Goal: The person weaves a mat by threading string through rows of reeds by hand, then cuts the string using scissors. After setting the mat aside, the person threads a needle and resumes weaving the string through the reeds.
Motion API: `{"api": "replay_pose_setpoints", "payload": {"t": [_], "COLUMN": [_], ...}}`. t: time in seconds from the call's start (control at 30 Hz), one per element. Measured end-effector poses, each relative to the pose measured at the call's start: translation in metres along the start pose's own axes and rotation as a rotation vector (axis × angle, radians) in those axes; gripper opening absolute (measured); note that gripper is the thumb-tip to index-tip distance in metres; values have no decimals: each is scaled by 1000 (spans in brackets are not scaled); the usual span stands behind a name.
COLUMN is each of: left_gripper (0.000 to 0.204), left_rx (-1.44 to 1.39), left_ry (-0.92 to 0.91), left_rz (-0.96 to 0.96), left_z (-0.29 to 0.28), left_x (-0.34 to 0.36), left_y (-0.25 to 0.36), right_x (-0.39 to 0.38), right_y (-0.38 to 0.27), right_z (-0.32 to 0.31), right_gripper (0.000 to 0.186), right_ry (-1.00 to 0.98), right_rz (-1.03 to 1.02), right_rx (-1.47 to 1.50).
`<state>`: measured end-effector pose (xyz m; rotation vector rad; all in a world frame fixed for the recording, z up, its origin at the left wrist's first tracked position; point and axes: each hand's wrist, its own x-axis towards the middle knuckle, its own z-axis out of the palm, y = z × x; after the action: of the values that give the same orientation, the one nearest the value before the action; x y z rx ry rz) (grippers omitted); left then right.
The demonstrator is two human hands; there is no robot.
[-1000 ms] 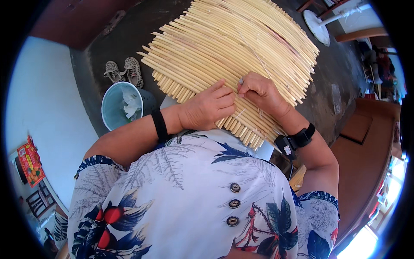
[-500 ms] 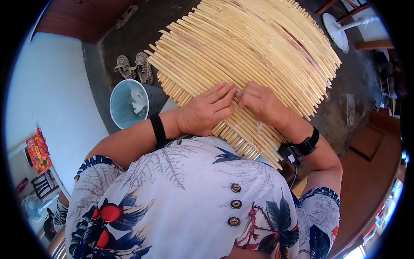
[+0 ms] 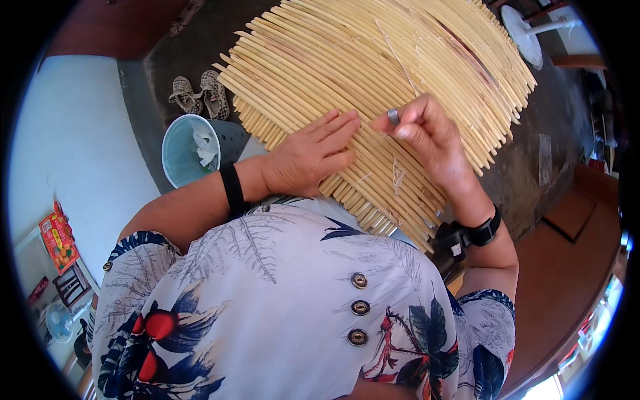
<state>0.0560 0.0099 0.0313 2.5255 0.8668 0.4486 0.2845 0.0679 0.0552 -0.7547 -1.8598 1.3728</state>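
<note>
The stalks [image 3: 320,73] look smooth and woody, the ring [image 3: 393,117] shiny metal, the bucket [image 3: 175,155] plastic, the shirt [image 3: 267,327] matt cloth.

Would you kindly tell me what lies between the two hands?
In the head view, yellow sticks lie between the left hand and the right hand.

Stick mat [image 3: 387,73] lies before the person [image 3: 280,300]; left hand [image 3: 310,155] rests on its near part. Right hand [image 3: 430,137] is over the mat, right of the left hand. Bucket [image 3: 175,157] stands left of mat, crumpled scrap [image 3: 204,143] inside. Shoes [image 3: 215,93] sit behind bucket. Bench [image 3: 553,287]: right.
</note>
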Motion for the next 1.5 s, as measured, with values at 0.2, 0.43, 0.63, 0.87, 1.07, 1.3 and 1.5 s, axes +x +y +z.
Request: {"api": "replay_pose_setpoints", "payload": {"t": [0.2, 0.43, 0.63, 0.87, 1.07, 1.3, 1.5], "left_gripper": [44, 41, 44, 47, 48, 46, 44], "left_rx": [24, 75, 101, 142, 131, 119, 119], "left_ry": [125, 112, 108, 118, 148, 169, 192], "left_rz": [85, 117, 129, 107, 105, 102, 120], "left_z": [6, 7, 8, 11, 13, 15, 14], "left_x": [-2, -7, -8, -11, -13, -12, -10], "left_y": [2, 1, 2, 3, 3, 1, 0], "right_x": [-8, -5, -11, -14, -13, -11, -13], "right_y": [7, -8, -7, -21, -27, -32, -32], "right_z": [1, 21, 44, 57, 61, 62, 60], "right_gripper": [7, 4, 4, 6, 6, 6, 5], "right_ry": [92, 192, 422, 506, 499, 473, 480], "right_rz": [541, 470, 504, 522, 502, 486, 506], "right_rx": [494, 378, 714, 570, 433, 353, 356]}}
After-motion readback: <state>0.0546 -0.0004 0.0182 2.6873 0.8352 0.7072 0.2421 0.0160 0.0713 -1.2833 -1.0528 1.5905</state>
